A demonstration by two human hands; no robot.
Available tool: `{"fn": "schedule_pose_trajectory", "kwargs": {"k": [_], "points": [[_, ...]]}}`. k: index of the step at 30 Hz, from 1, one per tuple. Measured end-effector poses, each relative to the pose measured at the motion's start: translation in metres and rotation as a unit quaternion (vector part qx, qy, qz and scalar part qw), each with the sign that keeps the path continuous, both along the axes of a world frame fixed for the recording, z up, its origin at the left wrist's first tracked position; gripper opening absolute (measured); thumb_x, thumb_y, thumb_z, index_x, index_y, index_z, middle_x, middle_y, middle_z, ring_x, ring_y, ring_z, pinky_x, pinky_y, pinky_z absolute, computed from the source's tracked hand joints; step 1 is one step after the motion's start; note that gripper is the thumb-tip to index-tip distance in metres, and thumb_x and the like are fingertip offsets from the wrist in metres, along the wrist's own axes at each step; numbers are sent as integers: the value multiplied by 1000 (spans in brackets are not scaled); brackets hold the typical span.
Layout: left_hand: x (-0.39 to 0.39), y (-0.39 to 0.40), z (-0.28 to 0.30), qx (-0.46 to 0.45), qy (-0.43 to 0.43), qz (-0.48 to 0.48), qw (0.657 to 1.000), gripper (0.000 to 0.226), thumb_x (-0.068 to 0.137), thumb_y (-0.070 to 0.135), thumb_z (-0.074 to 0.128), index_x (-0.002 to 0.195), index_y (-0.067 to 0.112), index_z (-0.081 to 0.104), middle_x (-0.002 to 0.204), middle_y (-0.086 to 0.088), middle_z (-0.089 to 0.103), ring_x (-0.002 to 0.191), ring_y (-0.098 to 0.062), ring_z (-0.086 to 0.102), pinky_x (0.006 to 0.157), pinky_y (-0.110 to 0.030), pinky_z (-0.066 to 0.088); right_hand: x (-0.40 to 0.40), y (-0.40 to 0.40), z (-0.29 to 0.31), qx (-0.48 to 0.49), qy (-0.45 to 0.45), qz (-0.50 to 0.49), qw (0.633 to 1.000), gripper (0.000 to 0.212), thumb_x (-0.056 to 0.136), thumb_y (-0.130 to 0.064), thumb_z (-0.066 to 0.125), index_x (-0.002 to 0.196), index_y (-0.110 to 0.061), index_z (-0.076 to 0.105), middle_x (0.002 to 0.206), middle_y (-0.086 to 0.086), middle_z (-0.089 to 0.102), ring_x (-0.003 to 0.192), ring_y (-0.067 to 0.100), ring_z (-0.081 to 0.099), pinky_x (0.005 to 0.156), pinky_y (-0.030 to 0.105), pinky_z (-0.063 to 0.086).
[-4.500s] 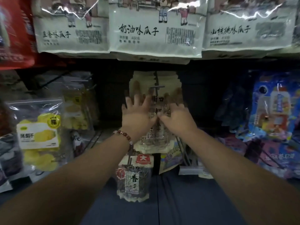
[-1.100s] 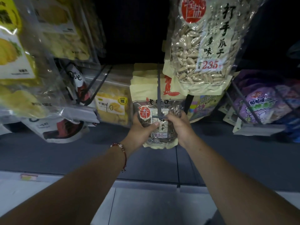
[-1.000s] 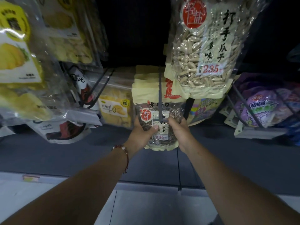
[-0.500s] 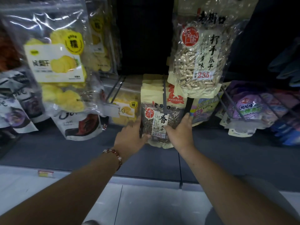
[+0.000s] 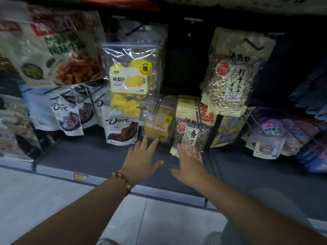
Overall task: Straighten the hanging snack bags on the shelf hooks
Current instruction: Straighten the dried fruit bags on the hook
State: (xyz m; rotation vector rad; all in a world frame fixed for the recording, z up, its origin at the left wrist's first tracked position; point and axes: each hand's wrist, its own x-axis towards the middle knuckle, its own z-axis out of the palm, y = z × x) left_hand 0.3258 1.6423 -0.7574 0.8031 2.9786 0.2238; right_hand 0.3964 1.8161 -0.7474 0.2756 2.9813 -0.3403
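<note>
Both hands are letting go: left hand and right hand spreading fingers, holding nothing, below the seed bag, leaving it hanging.

Left hand and right hand are extended side by side before the lower hook row, fingers spread, the left apart from any bag. Directly beyond the right fingertips hangs the dark seed bag, front of its stack. Above and right of those fingertips hangs the pale seed bag. Just beyond the left fingertips hangs the small dried fruit bag. Above the left fingers hangs the pineapple bag; left of them, the Dove pouch. The shelf base lies beneath both hands.
</note>
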Motion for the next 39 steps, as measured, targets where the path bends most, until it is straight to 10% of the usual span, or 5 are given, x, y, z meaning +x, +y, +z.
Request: {"fn": "schedule_pose_trajectory", "kwargs": {"k": [15, 25, 33, 39], "points": [[7, -96, 108, 108, 216, 91, 966, 78, 93, 55, 54, 156, 26, 20, 161, -16, 21, 146, -32, 27, 111, -46, 33, -4, -63, 142, -80, 158, 121, 977, 94, 92, -49, 58, 156, -32, -8, 165, 1, -15, 152, 28, -3, 123, 48, 10], [-115, -78, 163, 207, 77, 64, 973, 104, 80, 63, 67, 148, 57, -11, 161, -3, -26, 135, -38, 44, 92, -44, 51, -118, -80, 152, -180, 250, 55, 950, 76, 93, -42, 61, 154, -43, 15, 158, -9, -33, 150, 27, 13, 113, 44, 37], [-180, -46, 180, 311, 84, 58, 945, 95, 81, 44, 77, 154, 39, 16, 154, -7, 15, 130, -33, 43, 89, -30, 42, -183, -55, 160, -190, 312, 33, 930, 71, 91, -38, 62, 150, -39, 24, 164, -2, -11, 124, 28, 54, 88, 40, 55], [-218, -20, 156, 231, 163, 82, 956, 94, 88, 43, 69, 155, 39, 4, 159, -15, 6, 121, -39, 52, 81, -38, 54, -226, -38, 143, -38, 274, 6, 961, 73, 92, -43, 57, 154, -31, 19, 164, 8, -2, 143, 37, 24, 114, 47, 35]]}}
